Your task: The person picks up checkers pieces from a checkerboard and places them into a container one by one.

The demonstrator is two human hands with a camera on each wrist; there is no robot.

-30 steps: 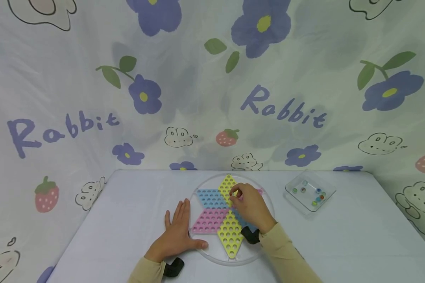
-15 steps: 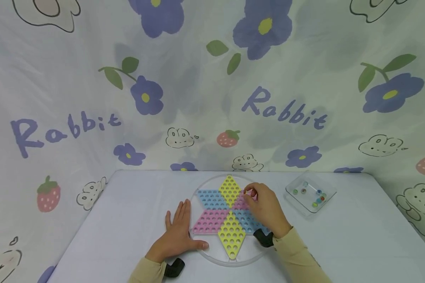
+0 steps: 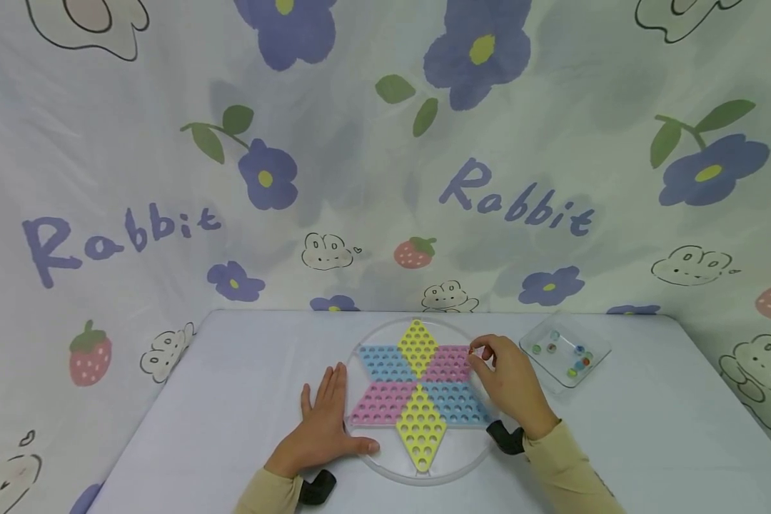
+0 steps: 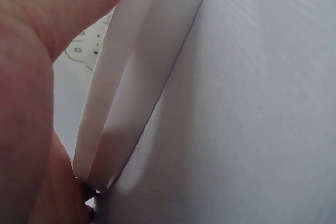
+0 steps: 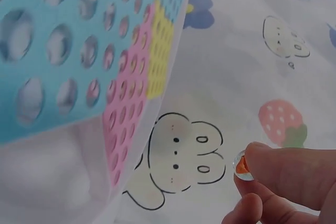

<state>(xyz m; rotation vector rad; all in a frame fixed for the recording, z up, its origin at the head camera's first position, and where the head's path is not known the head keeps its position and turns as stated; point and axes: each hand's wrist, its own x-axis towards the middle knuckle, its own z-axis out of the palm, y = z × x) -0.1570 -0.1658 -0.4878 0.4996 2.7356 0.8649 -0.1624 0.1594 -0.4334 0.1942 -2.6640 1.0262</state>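
Observation:
A round Chinese checkers board point(image 3: 422, 476) lies on the table, its star split into yellow, pink and blue points full of holes. My left hand point(image 3: 324, 428) rests at the board's left edge, fingers straight and thumb over the rim; the left wrist view shows this hand point(image 4: 26, 77) against the pale board rim point(image 4: 136, 77). Between thumb and fingertip my right hand point(image 3: 514, 378) pinches a marble above the board's right side, by the tip of the upper pink section. Up close in the right wrist view the marble point(image 5: 242, 166) is clear with an orange core.
To the right of the board stands a clear square tray point(image 3: 564, 385) holding several coloured marbles. A white cloth covers the table point(image 3: 231, 371), and a printed curtain point(image 3: 360, 178) hangs behind its back edge.
From over the upper yellow section, my right hand has moved right across the pink section to its outer tip, still pinching the marble. My left hand stays at the board's edge.

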